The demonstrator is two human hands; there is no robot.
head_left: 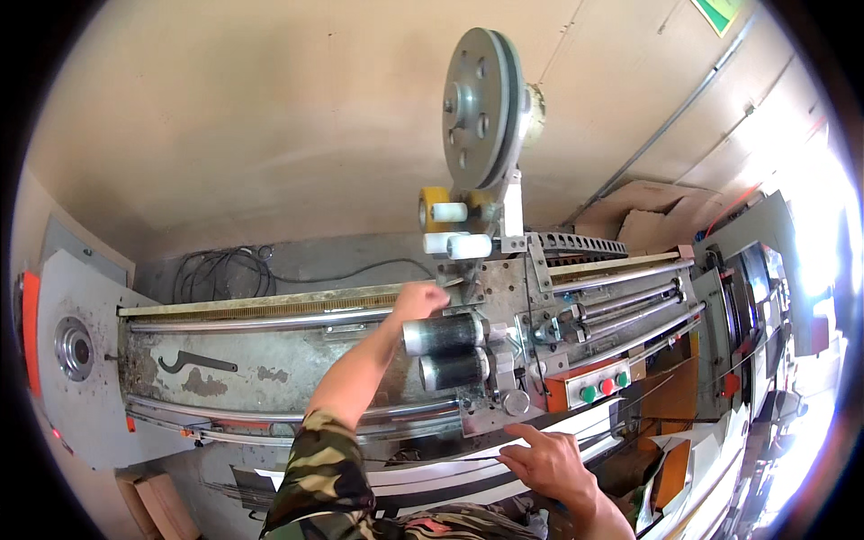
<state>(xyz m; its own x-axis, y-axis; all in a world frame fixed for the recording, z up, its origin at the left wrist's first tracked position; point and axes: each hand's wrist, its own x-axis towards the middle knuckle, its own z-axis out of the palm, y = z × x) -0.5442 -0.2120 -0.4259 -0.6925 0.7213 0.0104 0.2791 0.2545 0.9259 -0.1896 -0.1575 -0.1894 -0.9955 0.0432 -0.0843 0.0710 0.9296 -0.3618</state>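
Observation:
My left hand (421, 299) reaches over the machine bed and is closed beside the bracket under the white rollers (470, 246). Its fingertips are partly hidden, and I cannot make out what they grip. Just below that hand lie two black cylinders with pale ends, the upper one (445, 336) and the lower one (454, 370). In front of the machine, my right hand (551, 463) has its index finger raised. Its other fingertips close at a thin dark strand (432, 461) running to the left. Above the rollers stands a large grey grooved wheel (477, 108).
A hook spanner (198, 362) lies on the worn bed between long steel rails (261, 322). An orange control box (594, 385) with green and red buttons sits right of the cylinders. Black cable (225, 270) coils behind the bed. A grey end housing (76, 360) stands at left.

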